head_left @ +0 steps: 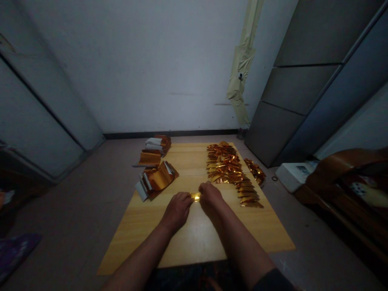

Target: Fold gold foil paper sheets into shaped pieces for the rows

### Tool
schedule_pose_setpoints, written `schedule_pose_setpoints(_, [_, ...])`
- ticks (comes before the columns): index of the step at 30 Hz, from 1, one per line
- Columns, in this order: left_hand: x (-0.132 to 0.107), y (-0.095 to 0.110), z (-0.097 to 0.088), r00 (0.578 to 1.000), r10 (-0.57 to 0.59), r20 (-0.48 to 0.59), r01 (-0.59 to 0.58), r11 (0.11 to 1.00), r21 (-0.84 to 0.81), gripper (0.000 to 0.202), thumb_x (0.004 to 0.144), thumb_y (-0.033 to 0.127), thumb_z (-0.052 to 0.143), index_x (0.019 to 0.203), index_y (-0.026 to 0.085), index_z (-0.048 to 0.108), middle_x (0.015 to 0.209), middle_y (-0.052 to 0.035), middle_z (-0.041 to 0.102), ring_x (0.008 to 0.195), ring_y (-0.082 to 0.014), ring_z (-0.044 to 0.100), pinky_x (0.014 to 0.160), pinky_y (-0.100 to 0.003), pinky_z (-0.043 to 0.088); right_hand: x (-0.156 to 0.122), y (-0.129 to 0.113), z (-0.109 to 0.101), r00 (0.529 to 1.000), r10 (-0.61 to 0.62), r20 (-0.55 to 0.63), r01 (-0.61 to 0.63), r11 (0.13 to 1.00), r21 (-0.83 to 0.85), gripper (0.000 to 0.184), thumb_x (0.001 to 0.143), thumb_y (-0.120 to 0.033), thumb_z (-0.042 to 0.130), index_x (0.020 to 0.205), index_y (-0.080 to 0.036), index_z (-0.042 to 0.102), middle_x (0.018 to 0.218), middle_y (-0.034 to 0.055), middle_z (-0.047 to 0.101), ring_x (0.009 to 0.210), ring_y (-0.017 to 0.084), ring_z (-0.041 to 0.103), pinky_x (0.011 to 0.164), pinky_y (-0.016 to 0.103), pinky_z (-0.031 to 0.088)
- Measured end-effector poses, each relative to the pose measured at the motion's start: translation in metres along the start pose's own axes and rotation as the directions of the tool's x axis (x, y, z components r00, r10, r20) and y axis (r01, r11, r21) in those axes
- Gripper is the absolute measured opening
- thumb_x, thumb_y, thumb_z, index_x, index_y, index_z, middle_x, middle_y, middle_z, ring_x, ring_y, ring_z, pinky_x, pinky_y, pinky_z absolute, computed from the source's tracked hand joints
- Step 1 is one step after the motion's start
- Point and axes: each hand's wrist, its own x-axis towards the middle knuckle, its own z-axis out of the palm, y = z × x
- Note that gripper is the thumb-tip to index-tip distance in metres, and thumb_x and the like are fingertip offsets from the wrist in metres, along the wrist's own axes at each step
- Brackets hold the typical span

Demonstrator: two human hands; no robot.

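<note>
Between my two hands, a small piece of shiny gold foil paper (pixel 196 197) is held just over the middle of the wooden board (pixel 194 242). My left hand (pixel 178 208) is closed on its left end, and my right hand (pixel 209 195) pinches the right end. Most of the foil is hidden by the fingers. Ahead on the left lie stacks of curled gold foil sheets (pixel 159 178) with pale backs. Beyond my right hand, folded gold foil pieces (pixel 222 161) sit in overlapping rows, with a shorter row (pixel 248 192) nearer to me.
More folded gold pieces (pixel 255 171) lie past the board's right edge. A grey refrigerator (pixel 291 85) stands at the back right, near a white box (pixel 292 176) and a wooden bench (pixel 339 178). The white wall (pixel 151 72) rises behind the board. Purple cloth (pixel 18 252) lies at the left.
</note>
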Motion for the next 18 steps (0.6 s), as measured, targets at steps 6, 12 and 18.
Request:
schedule_pose_setpoints(6, [0.009, 0.0, 0.011, 0.988, -0.11, -0.108, 0.104, 0.993, -0.064, 0.016, 0.088, 0.021, 0.051, 0.081, 0.019, 0.065, 0.105, -0.0078, 0.064, 0.097, -0.0205, 0.055, 0.087, -0.036, 0.047, -0.016, -0.007, -0.005, 1.0, -0.018, -0.022, 0.016, 0.997, -0.079, 0.018, 0.077, -0.015, 0.055, 0.092, -0.022, 0.062, 0.092, 0.0029, 0.059, 0.076, 0.014, 0.054, 0.059, 0.026, 0.025])
schedule_pose_setpoints(12, [0.02, 0.01, 0.012, 0.97, -0.236, -0.058, 0.227, 0.966, -0.121, 0.018, 0.081, 0.013, 0.051, 0.093, 0.019, 0.063, 0.092, -0.0051, 0.064, 0.09, -0.02, 0.056, 0.083, -0.035, 0.048, -0.019, -0.002, -0.001, 0.996, -0.055, -0.067, 0.054, 0.998, -0.013, 0.013, 0.078, -0.015, 0.054, 0.086, -0.022, 0.061, 0.088, 0.0012, 0.058, 0.077, 0.014, 0.051, 0.061, 0.025, 0.025])
schedule_pose_setpoints(18, [0.02, 0.009, 0.014, 0.963, -0.251, -0.097, 0.232, 0.957, -0.173, 0.028, 0.082, 0.012, 0.052, 0.107, 0.019, 0.063, 0.099, -0.0062, 0.063, 0.094, -0.0198, 0.058, 0.085, -0.034, 0.05, -0.02, 0.001, 0.004, 0.991, -0.06, -0.124, 0.064, 0.998, 0.028, 0.015, 0.075, -0.014, 0.055, 0.087, -0.022, 0.06, 0.091, 0.0004, 0.057, 0.076, 0.013, 0.049, 0.062, 0.024, 0.025])
